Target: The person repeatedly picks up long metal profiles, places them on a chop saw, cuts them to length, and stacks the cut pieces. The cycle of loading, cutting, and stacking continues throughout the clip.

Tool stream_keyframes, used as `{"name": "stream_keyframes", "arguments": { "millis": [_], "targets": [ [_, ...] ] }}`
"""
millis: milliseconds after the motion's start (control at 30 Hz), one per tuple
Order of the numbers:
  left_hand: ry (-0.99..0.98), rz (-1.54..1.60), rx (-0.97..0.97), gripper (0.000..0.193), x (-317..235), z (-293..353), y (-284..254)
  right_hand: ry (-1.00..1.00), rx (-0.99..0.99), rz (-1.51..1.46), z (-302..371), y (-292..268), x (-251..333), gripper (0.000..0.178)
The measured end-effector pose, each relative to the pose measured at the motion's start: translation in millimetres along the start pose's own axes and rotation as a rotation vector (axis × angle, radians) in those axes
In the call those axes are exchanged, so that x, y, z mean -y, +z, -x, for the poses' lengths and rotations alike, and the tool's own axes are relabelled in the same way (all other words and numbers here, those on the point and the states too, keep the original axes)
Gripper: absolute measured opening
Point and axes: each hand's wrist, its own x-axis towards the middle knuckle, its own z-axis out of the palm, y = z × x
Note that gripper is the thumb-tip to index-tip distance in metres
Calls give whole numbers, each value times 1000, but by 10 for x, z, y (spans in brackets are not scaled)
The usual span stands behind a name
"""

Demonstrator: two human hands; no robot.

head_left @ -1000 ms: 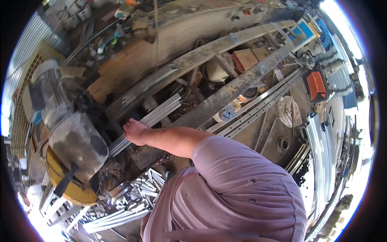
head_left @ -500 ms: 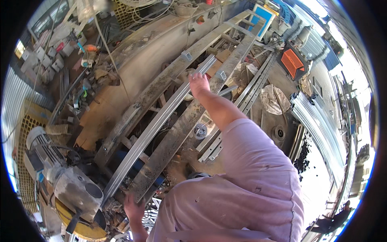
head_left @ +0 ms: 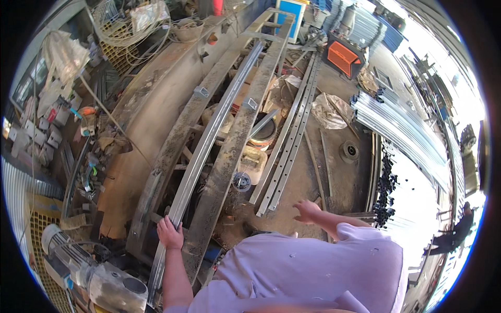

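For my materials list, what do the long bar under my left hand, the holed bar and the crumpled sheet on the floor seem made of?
Long bar: metal, likely aluminium or steel; smooth silvery finish, bright lengthwise streaks.
Holed bar: probably metal; dull grey, a row of dark holes.
Crumpled sheet: perhaps plastic or cloth; pale, dirty-looking and wrinkled.

Long silvery metal bar (head_left: 218, 115) lying lengthwise between two grimy beams (head_left: 230, 156)

On the far side, a blue-framed panel (head_left: 291, 21) stood left of a black-and-orange box (head_left: 343, 57), and loops of pale cable (head_left: 117, 35) filled the far left. To the right, a crumpled pale sheet (head_left: 330, 110) lay near a round ribbed part (head_left: 349, 151), left of stacked silver bars (head_left: 402, 136).
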Motion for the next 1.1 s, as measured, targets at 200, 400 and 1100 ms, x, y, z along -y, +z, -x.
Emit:
{"name": "stream_keyframes", "arguments": {
  "millis": [200, 400, 1100],
  "targets": [
    [42, -2, -45, 69, -297, -485, 220, 292, 231, -102, 710, 740, -607, 71],
    [11, -46, 3, 68, -675, -991, 348, 321, 247, -235, 707, 1150, -752, 73],
    [-35, -26, 84, 72, -1144, -1624, 504, 118, 260, -163, -131, 739, -668, 71]
  ]
}}
